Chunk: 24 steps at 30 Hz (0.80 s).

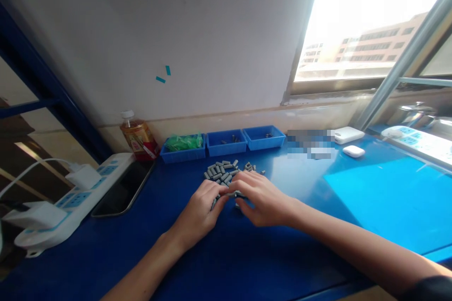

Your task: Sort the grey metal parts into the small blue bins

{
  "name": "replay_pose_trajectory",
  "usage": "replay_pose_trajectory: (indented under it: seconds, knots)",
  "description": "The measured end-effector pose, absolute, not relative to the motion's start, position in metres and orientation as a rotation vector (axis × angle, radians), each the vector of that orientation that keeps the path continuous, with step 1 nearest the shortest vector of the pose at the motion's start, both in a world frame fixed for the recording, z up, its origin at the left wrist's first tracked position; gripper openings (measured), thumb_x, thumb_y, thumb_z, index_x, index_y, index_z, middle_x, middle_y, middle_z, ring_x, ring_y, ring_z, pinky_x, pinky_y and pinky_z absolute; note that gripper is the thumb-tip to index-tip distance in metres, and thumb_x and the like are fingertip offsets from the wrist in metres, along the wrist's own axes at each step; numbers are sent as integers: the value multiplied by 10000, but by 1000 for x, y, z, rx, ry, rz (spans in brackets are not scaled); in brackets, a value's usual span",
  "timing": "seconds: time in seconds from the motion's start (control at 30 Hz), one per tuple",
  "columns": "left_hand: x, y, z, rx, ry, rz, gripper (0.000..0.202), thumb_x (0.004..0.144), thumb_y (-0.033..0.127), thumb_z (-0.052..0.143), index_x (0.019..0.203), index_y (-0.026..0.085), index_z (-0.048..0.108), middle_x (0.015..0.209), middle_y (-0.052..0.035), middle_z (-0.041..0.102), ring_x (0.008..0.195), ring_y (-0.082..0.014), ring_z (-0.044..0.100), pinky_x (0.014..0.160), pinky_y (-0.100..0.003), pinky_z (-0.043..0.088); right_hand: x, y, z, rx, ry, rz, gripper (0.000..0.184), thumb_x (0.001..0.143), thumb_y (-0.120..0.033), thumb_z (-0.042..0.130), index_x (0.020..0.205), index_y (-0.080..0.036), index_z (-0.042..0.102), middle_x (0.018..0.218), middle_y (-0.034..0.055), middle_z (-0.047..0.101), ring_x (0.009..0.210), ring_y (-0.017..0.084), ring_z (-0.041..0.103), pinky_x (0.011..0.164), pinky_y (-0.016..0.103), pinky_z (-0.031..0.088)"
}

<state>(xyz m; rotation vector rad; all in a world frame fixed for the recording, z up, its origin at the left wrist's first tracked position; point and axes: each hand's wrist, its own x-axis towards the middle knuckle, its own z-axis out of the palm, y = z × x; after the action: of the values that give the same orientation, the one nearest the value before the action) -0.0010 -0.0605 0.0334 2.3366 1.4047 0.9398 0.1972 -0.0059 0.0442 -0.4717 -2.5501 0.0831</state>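
My left hand [204, 204] is closed, thumb and forefinger pinched at a small grey metal piece [231, 194]. From the other side my right hand [259, 200] bends over the same spot, its fingers and thumb closed round the piece's other end. Much of the piece is covered by the fingers, so its exact shape cannot be made out. Just beyond both hands lies a loose pile of short grey metal pieces [219, 171] on the blue table. A few smaller curved pieces [249, 166] lie beside the pile, partly behind my right hand.
Along the wall stand three blue trays: one with a green bag [184, 142], and a middle tray [226, 150] and right tray [265, 143] with small parts. To the left are a bottle [139, 136], a phone [123, 188] and a power strip [81, 202]. A white case [353, 151] lies right.
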Motion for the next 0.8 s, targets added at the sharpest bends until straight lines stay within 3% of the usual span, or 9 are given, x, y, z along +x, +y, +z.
replay_pose_trajectory:
  seconds: [0.07, 0.17, 0.33, 0.5, 0.6, 0.8]
  knots:
    - [-3, -59, 32, 2324, 1382, 920, 180, 930, 264, 451, 991, 209, 611, 946, -51, 639, 938, -196, 550, 839, -321, 459, 194, -9, 42, -439, -2599, 48, 224, 864, -172, 485, 1086, -184, 511, 890, 63, 591, 824, 196, 529, 730, 310, 402]
    - [-4, -58, 31, 2303, 1353, 904, 191, 939, 255, 430, 965, 207, 613, 921, -45, 638, 913, -189, 547, 826, -311, 455, 191, -8, 37, -464, -2583, -15, 142, 929, -230, 447, 1010, -169, 547, 821, 56, 601, 763, 183, 532, 702, 306, 396]
    - [-3, -59, 34, 2258, 1334, 890, 249, 955, 246, 377, 891, 199, 614, 859, -38, 630, 859, -178, 546, 799, -300, 453, 188, -3, 32, -497, -2512, -34, 172, 950, -292, 442, 950, -167, 562, 772, 39, 604, 721, 172, 532, 665, 302, 375]
    - [-3, -64, 36, 2195, 1433, 908, 162, 899, 278, 513, 1030, 215, 586, 923, -28, 616, 905, -170, 557, 818, -288, 461, 187, -1, 30, -538, -2442, -5, 242, 965, -264, 383, 819, -159, 545, 676, 26, 567, 614, 153, 474, 599, 292, 340]
    - [-2, -65, 33, 2222, 1456, 951, 145, 874, 257, 554, 1013, 220, 576, 904, -19, 608, 876, -162, 565, 794, -279, 464, 186, -1, 30, -528, -2448, 31, 245, 961, -250, 381, 794, -167, 538, 652, 20, 558, 589, 148, 456, 586, 287, 325]
    - [0, -65, 33, 2266, 1449, 1002, 104, 903, 250, 504, 960, 219, 586, 860, -11, 618, 833, -158, 575, 759, -278, 455, 190, -7, 33, -566, -2443, 97, 181, 925, -315, 477, 1001, -158, 527, 820, 53, 610, 718, 172, 535, 674, 300, 378]
